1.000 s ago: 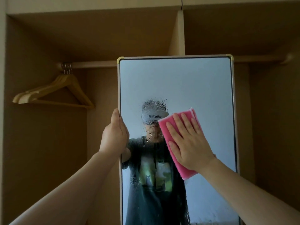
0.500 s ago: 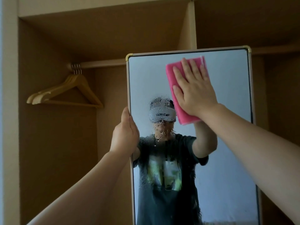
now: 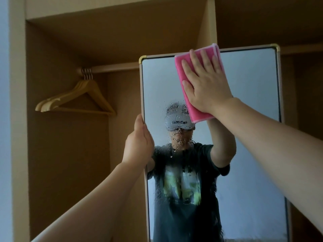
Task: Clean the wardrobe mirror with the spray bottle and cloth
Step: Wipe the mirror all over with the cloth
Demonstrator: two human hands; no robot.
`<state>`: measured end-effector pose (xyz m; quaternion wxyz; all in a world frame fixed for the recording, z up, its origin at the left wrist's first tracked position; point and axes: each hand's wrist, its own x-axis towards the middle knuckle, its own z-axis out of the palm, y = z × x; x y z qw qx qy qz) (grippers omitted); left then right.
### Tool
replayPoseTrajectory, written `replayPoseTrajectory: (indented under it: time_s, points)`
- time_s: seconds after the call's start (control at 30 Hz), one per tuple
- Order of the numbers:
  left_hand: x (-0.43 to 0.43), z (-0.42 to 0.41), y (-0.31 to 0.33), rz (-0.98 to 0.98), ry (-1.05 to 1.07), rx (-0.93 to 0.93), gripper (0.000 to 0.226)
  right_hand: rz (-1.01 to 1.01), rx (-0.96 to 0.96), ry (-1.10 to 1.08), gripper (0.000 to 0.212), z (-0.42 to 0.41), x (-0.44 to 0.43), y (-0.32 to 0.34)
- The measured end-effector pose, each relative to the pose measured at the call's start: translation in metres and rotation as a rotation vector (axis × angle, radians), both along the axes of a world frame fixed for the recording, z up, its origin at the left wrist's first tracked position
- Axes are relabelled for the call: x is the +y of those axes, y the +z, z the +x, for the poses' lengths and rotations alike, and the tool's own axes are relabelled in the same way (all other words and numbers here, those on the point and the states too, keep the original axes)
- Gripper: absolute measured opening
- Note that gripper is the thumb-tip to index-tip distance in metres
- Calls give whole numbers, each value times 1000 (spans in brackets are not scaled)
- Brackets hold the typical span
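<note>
Two hands are working on the tall rectangular pale-framed mirror (image 3: 253, 102), which is standing upright in the open wooden wardrobe (image 3: 70, 172). The left hand (image 3: 139, 145) is gripping the mirror's left edge. The right hand (image 3: 208, 84), fingers straight and spread, is pressing the folded pink cloth (image 3: 197, 116) flat against the glass, overlapping the top frame. Spray droplets (image 3: 174, 109) are clinging mid-glass, just below the cloth. Wooden hangers (image 3: 78, 98) are hanging to the left.
</note>
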<state>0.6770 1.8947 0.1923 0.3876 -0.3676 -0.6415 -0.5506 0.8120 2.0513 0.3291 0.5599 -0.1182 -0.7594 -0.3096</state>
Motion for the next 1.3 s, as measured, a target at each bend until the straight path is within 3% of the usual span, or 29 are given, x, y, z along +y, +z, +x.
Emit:
replayPoseTrajectory:
  time_s: [0.4,0.83,1.3]
  points:
    - [-2,4,1,-18,25,-12,46,85,-123,11,60,-1,-10,-38]
    - [-6,5,4,-91,20,-73,45,226,-239,122,59,-14,-13,-149]
    - [-6,7,5,-90,13,-127,40,292,-318,227,61,-10,-6,-197]
